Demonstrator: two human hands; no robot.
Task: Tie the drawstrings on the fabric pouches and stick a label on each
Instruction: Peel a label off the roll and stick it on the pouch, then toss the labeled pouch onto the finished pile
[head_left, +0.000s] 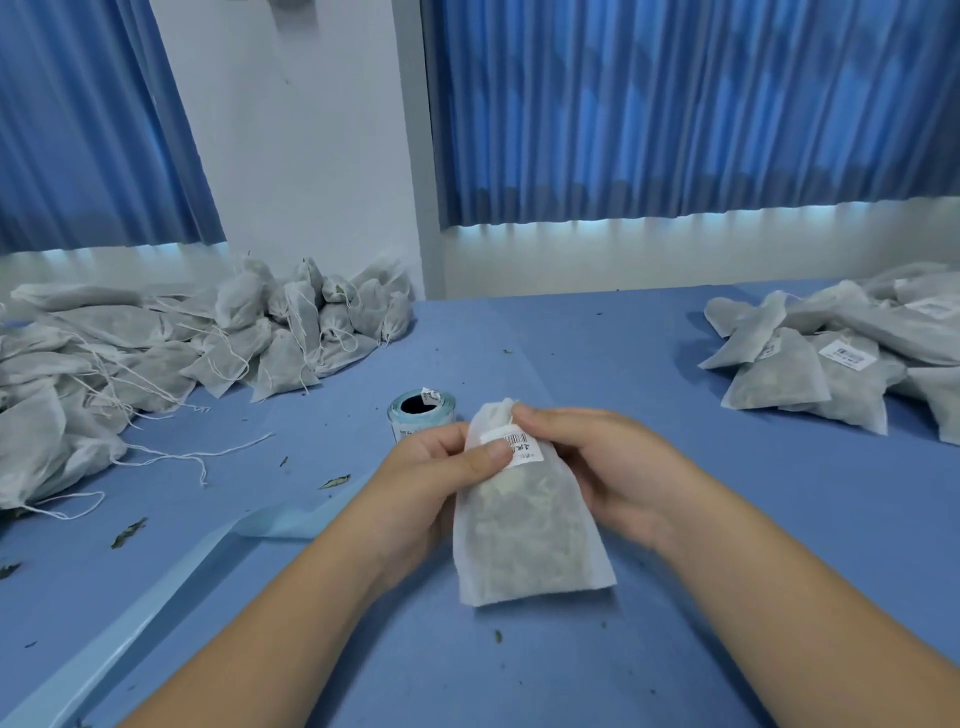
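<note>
A white fabric pouch (524, 525) filled with dried leaves is held above the blue table, its tied neck pointing away from me. A white barcode label (522, 447) lies across its upper part. My left hand (436, 478) grips the pouch's left side, with the thumb pressing on the label's left end. My right hand (597, 467) holds the right side, fingers curled round the neck and the label's far edge. A roll of labels (422, 411) on pale blue backing stands just beyond my left hand.
A heap of pouches with loose strings (156, 353) fills the left of the blue table (727, 597). Labelled pouches (841, 358) are piled at the right. A spent strip of backing paper (171, 582) trails to the lower left. Leaf crumbs are scattered about.
</note>
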